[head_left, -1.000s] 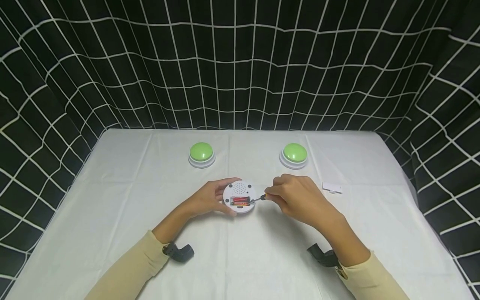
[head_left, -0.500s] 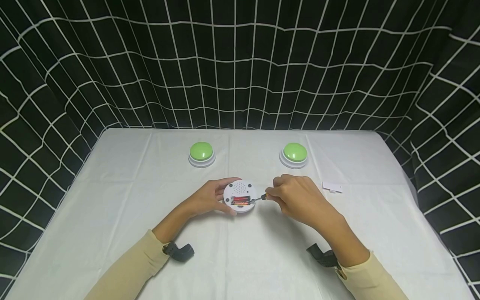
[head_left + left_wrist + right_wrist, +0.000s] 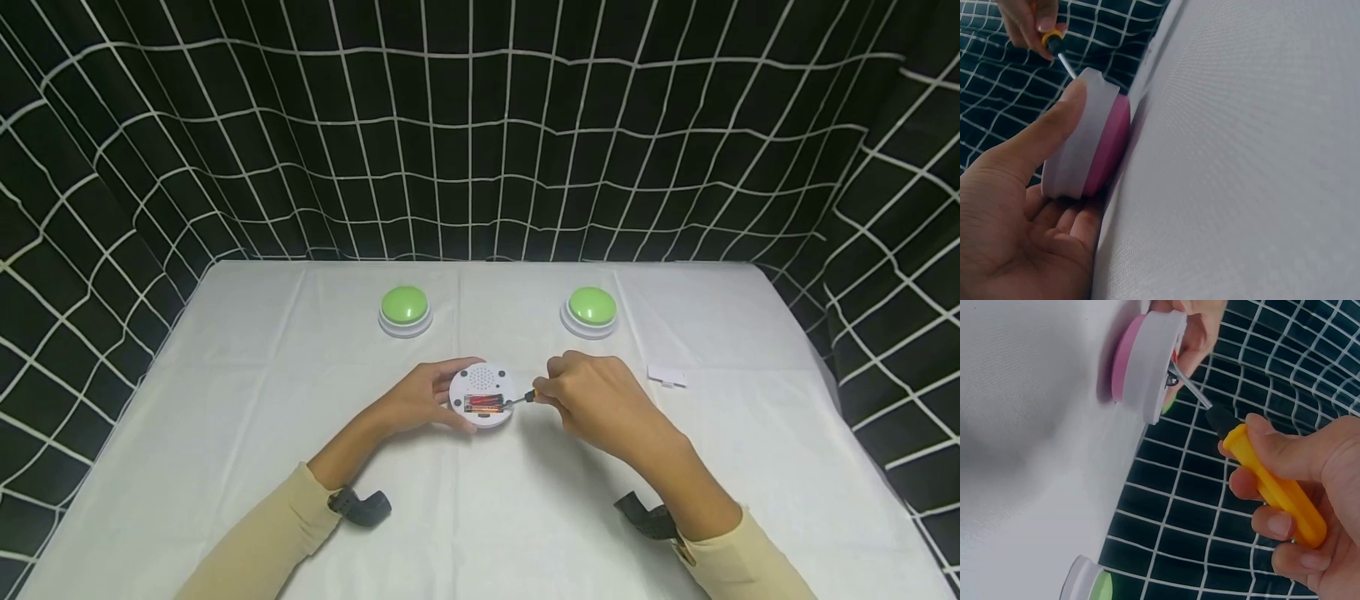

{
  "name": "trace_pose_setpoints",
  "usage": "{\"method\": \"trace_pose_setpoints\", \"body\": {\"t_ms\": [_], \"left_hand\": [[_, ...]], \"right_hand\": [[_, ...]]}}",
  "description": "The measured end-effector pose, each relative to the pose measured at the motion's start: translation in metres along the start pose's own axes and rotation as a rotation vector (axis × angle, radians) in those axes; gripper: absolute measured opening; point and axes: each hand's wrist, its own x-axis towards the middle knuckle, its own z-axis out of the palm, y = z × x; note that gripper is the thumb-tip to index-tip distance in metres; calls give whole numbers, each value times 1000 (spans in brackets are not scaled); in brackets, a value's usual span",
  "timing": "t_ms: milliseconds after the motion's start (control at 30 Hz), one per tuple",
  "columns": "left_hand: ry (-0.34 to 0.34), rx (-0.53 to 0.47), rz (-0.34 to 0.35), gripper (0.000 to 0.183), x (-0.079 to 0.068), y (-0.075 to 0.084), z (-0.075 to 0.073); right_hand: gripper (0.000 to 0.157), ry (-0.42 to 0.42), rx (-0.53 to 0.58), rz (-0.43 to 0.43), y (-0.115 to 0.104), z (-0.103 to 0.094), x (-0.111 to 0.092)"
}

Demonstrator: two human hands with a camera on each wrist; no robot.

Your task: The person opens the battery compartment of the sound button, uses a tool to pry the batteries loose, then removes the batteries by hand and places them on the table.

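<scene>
My left hand grips a round push-button buzzer, turned underside up, between thumb and fingers. Its white base and pink dome show side-on in the left wrist view, the dome facing the table. Two red batteries lie side by side in its uncovered compartment. My right hand holds a screwdriver with a yellow handle and black collar, fingers curled round the handle. The metal shaft slants into the compartment, its tip at the right end of the batteries. In the right wrist view the base's rim partly hides that tip.
Two buzzers with green domes, one at the left and one at the right, stand farther back on the white-covered table. A small white battery cover lies right of my right hand. Black cloth with white netting encloses the table's back and sides.
</scene>
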Motion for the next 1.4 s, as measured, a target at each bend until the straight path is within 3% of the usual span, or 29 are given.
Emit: {"method": "trace_pose_setpoints", "body": {"t_ms": [400, 833, 1400], "left_hand": [[2, 27, 8, 98, 0, -2, 0], [6, 42, 4, 98, 0, -1, 0], [0, 32, -2, 96, 1, -2, 0]], "right_hand": [[20, 32, -6, -13, 1, -1, -1], [15, 3, -15, -2, -4, -3, 0], [12, -117, -144, 23, -16, -11, 15]]}}
